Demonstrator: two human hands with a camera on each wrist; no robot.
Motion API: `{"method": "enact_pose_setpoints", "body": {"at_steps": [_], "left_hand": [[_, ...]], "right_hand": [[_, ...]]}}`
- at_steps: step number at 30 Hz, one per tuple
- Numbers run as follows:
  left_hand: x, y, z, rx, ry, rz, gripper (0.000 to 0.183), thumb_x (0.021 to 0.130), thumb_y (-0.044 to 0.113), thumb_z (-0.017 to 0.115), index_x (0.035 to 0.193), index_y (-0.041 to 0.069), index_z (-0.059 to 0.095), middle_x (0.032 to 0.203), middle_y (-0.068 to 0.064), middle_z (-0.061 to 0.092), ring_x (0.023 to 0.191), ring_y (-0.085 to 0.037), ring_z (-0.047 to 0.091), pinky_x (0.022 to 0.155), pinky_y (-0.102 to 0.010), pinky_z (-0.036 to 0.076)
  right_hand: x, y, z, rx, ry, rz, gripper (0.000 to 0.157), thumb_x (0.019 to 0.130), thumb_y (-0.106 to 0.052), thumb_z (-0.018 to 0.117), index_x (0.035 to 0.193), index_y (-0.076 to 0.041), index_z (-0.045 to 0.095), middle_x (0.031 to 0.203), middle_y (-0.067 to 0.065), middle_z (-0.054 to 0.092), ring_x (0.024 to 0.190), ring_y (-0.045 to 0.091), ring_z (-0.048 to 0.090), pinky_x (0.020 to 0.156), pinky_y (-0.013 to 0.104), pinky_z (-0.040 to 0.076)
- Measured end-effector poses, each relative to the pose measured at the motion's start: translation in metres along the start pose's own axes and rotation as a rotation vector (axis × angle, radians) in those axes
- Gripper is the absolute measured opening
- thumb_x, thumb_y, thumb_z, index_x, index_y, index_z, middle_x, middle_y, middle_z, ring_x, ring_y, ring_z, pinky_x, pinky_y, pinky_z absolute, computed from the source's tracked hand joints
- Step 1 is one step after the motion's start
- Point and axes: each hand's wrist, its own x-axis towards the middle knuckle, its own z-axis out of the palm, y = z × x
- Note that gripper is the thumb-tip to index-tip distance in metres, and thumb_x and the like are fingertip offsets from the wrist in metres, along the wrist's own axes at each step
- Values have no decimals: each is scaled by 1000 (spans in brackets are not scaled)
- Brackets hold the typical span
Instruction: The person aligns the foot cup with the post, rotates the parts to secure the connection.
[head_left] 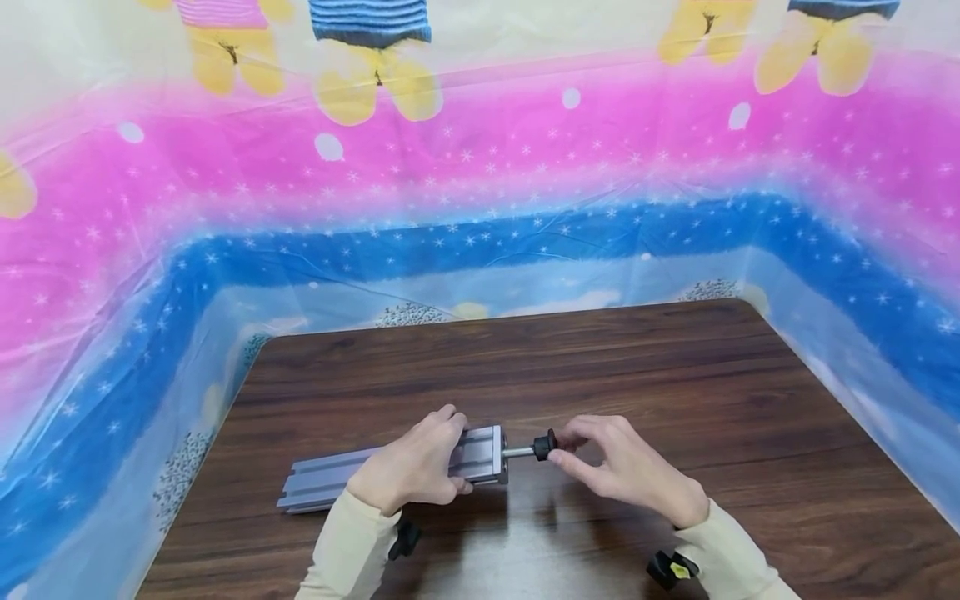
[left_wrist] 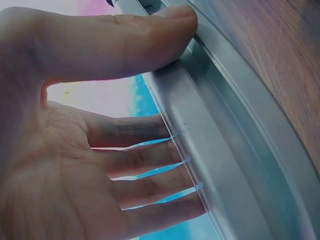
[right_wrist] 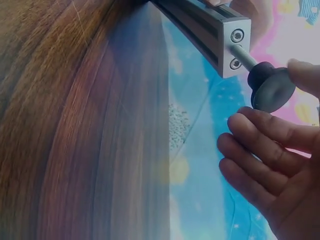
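In the head view a grey slotted aluminium profile lies lengthwise above the table, its end plate facing right. My left hand grips the profile near that end; the left wrist view has the thumb on one side and the fingers behind the far side. Two socket-head screws show in the end plate. From the plate's middle sticks out the metal stem of a levelling foot with a round black base. My right hand pinches the rim of that base between thumb and index finger, other fingers loosely bent.
Under the hands is a dark wood-grain table with rounded far corners. A printed pink, blue and white cloth hangs behind and at both sides. Black camera mounts sit on both wrists, below the cream sleeves.
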Motion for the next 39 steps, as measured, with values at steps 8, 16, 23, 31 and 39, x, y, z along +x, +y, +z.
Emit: {"method": "enact_pose_setpoints", "body": {"at_steps": [8,16,23,31,39], "left_hand": [[0,0,1,-2,2,6,40,72,11,85,100,-1,58,88,-5,46,75,-17,42,67,-29,40],[0,-2,-1,6,23,9,42,71,13,86,101,-1,59,88,-4,48,75,-16,42,66,-28,42],[-2,-2,-2,9,25,19,44,71,12,86,103,-3,60,89,-5,49,76,-16,43,67,-28,43],[-3,-2,-3,19,29,29,42,70,12,85,100,-3,59,87,-4,48,76,-16,43,67,-28,42],[-3,-1,-3,17,20,23,41,71,12,85,100,-3,59,88,-5,48,76,-17,42,68,-28,41]], "right_hand": [[3,-2,1,18,-52,76,29,105,-25,56,76,-24,64,66,-14,61,50,-2,49,49,20,44],[-5,-2,-5,-55,89,-65,38,87,-23,80,122,-15,69,110,-5,72,96,9,69,83,29,56],[-5,0,-2,-55,153,-247,58,77,-8,86,132,-8,65,121,6,71,110,20,70,99,14,46],[-2,-1,1,-31,92,-145,28,90,-14,76,118,-16,71,106,-8,72,93,8,70,82,26,56],[5,-4,7,-48,67,-1,26,101,-20,62,76,-26,58,67,-18,50,59,-5,46,53,19,44]]}}
